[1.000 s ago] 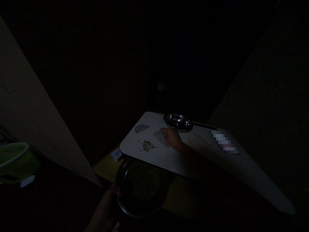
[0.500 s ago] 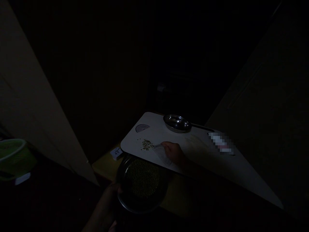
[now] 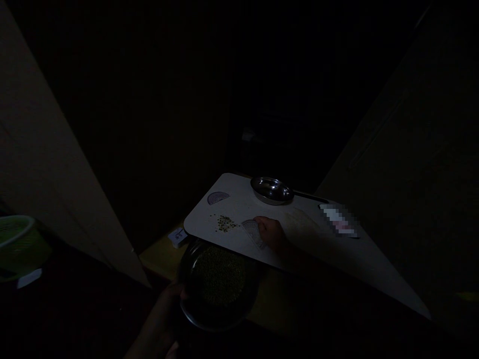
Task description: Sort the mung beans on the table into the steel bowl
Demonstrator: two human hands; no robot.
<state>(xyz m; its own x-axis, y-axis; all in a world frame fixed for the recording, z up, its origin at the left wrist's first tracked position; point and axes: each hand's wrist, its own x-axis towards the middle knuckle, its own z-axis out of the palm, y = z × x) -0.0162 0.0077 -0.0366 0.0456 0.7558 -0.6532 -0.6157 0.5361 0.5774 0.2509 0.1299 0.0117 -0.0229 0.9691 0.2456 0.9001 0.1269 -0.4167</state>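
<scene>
Dim room, white cutting board (image 3: 239,202) on a yellow table (image 3: 160,259): my right hand (image 3: 271,233), fingers (image 3: 261,220) pressed together, rests on a clear plastic scraper (image 3: 250,230), near scattered green beans (image 3: 223,223). My left hand (image 3: 160,310) curls round a steel bowl (image 3: 209,325) of beans; a slipping grip could spill them.

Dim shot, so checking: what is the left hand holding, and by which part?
The left hand grips a round steel bowl of green beans by its rim.
</scene>
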